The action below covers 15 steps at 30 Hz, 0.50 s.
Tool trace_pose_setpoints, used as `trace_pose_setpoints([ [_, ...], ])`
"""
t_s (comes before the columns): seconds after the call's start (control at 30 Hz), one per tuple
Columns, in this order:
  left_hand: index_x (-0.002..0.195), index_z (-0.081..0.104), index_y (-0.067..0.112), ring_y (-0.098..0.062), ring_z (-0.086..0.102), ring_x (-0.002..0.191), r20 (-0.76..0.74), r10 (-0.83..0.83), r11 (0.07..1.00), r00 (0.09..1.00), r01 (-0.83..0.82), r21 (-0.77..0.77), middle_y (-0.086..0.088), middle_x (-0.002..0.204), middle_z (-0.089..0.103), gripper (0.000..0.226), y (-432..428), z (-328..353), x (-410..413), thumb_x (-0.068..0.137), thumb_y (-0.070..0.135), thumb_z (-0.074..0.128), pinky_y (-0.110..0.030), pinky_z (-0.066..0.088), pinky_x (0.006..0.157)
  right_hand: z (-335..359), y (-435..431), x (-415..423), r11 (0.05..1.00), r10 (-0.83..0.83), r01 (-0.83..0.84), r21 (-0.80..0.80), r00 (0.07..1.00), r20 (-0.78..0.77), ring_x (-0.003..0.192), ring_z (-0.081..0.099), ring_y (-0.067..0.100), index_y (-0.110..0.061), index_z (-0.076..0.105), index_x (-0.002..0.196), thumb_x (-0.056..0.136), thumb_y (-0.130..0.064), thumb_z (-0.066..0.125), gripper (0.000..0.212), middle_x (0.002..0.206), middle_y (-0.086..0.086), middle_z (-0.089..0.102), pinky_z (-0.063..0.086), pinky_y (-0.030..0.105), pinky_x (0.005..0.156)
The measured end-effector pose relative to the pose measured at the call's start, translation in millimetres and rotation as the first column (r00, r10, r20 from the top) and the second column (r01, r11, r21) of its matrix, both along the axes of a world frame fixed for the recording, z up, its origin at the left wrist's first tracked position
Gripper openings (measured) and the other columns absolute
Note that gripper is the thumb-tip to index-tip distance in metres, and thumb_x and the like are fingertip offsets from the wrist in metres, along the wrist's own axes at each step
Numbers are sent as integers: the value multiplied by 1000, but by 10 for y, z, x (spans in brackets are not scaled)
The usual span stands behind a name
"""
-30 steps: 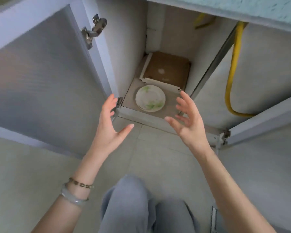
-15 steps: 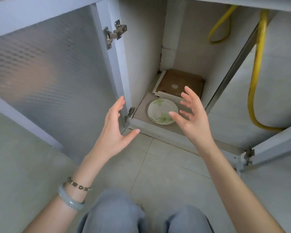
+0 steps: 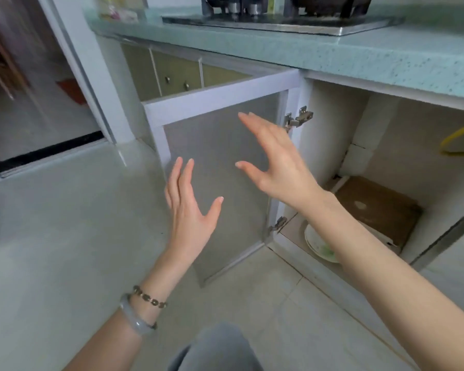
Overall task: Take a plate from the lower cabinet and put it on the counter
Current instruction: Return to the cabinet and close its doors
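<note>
A white plate with green marks [image 3: 319, 246] lies on the floor of the open lower cabinet [image 3: 330, 124], partly hidden behind my right forearm. My right hand [image 3: 276, 162] is raised in front of the open cabinet door [image 3: 220, 145], fingers spread, holding nothing. Lower and to the left, my left hand [image 3: 190, 207] is also open and empty, well clear of the plate. The teal speckled counter [image 3: 332, 54] runs above the cabinet.
A gas stove [image 3: 279, 12] sits on the counter. A brown board [image 3: 375, 210] lies behind the plate in the cabinet, and a yellow hose [image 3: 456, 137] loops at the right. Closed cabinet doors [image 3: 177, 73] and a doorway lie to the left. My grey-trousered knee [image 3: 217, 349] is below.
The view has swung up and left, so the counter and stove now show. Both hands have lifted away from the plate and now sit in front of the open door.
</note>
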<state>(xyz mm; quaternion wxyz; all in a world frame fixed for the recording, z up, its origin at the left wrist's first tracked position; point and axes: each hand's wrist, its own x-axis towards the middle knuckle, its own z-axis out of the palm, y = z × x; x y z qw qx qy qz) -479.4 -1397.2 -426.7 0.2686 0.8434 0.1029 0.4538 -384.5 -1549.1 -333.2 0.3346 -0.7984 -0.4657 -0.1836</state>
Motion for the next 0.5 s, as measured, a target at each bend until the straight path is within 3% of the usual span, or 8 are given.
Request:
trace_pose_setpoints([
  [0.1,146,23,-2,-10,10,140,-26,123,992,992,-124,-7,-12,151,19,92,248,9,-136,75,17,78,-25,4,114,177,365,-20,989,81,-55,-134,977,195,133,38,35,-9,35,144,83,-23,68,71,147,18,37,32,44,110],
  [0.3,147,13,-7,-33,21,141,-108,192,973,975,-204,-109,-18,153,22,99,481,102,-146,77,23,77,-31,11,114,441,855,6,938,195,-22,-345,858,475,141,28,36,-16,32,146,85,-34,65,72,154,18,26,23,47,113],
  [0.4,150,8,1,-28,21,143,-212,149,961,966,-192,-199,-13,156,21,101,470,95,-74,80,35,73,-38,17,114,472,1013,-1,916,244,-9,-401,806,539,142,25,34,-19,32,146,87,-39,61,69,155,17,24,18,50,114],
  [0.5,151,3,7,-20,18,145,-259,12,950,966,-91,-297,-7,159,15,105,437,92,4,79,41,72,-43,18,116,470,1110,23,912,244,-19,-409,827,506,142,24,33,-22,31,146,90,-40,57,65,156,15,23,17,51,115],
])
